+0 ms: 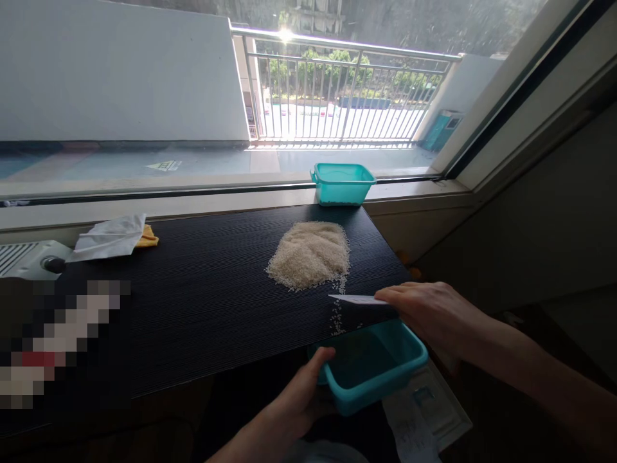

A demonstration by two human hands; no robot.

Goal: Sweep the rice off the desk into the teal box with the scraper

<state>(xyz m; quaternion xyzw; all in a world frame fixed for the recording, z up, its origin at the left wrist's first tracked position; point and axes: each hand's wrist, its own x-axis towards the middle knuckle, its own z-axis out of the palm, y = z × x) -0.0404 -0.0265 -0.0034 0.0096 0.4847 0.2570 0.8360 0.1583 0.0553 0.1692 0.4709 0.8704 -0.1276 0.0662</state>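
Note:
A heap of white rice (311, 254) lies on the dark table (207, 302), with a thin trail of grains running toward the front edge. My left hand (308, 389) grips the left end of a teal plastic bin (380, 386), its thumb over the rim. The bin is held at the table's front edge, and its inside is in shadow. In my right hand (424, 312) is a thin white card (357, 299), pinched at its right end. The card crosses the trail of grains between the heap and the bin.
Another teal bin (344, 186) stands at the far edge by the window. A white sheet (110, 236) and a yellow cloth (147, 236) lie at the back left, beside a white appliance (36, 257). A pale flat object (450, 411) sits below the bin.

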